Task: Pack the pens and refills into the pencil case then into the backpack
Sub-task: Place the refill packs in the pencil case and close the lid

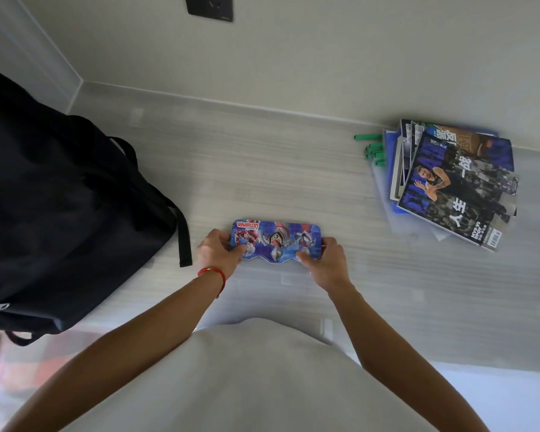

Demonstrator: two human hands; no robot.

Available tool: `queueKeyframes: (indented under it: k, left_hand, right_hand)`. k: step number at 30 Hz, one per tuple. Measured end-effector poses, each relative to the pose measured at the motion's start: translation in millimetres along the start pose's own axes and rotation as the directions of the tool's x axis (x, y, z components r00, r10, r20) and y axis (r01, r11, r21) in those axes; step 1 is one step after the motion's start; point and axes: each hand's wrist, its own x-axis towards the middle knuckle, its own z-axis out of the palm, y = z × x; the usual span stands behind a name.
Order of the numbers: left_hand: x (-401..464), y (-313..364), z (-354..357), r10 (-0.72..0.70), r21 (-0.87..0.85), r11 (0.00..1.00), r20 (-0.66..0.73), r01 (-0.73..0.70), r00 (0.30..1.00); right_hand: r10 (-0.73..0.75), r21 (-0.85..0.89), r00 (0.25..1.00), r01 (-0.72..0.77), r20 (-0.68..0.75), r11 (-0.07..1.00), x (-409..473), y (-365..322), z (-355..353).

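Head view, looking down on a pale wood-grain desk (293, 169) set against a light wall. At centre we see the pencil case (276, 240), a flat blue tin printed with cartoon heroes, lying closed and level on the desk with its long side running left to right. We see both hands gripping it by its short ends. The left hand (219, 252) curls round the left end, fingers over the far edge and thumb pressed on the lid near the front corner; a red string bracelet (214, 273) circles that wrist. The right hand (326, 260) holds the right end in the same way, fingers wrapped over the far edge and thumb on the lid. We cannot tell whether the case is resting on the desk or raised slightly off it.

To the left of the case, well clear of the hands, a black backpack (60, 198) slumps on the desk, one strap hanging down near the left hand. At far right we note a fanned stack of magazines (455, 182), and several green pens (373, 148) poking out from under its left edge. A dark wall socket (209, 7) sits at the top.
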Motion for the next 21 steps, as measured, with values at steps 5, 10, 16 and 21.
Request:
queueKeyframes:
  k: [5, 10, 16, 21]
  left_hand:
    - [7.7, 6.8, 0.4, -0.146, -0.05, 0.988, 0.053, 0.149, 0.988]
    - [20.4, 10.5, -7.1, -0.363, -0.29, 0.863, 0.214, 0.414, 0.907]
    - [13.6, 4.3, -5.1, -0.216, -0.122, 0.967, 0.071, 0.223, 0.974]
    - [13.2, 8.2, -9.5, -0.199, -0.103, 0.973, 0.103, 0.209, 0.975]
  right_hand:
    - [-0.018, -0.081, 0.999, 0.022, 0.044, 0.996, 6.5, -0.2, -5.5]
    - [-0.045, -0.113, 0.997, 0.051, 0.059, 0.992, 12.4, 0.9, -6.5]
    - [-0.058, -0.123, 0.997, 0.064, 0.052, 0.99, 14.0, 2.8, -6.6]
    - [-0.096, -0.104, 0.994, 0.101, 0.047, 0.989, 15.2, 7.7, -6.9]
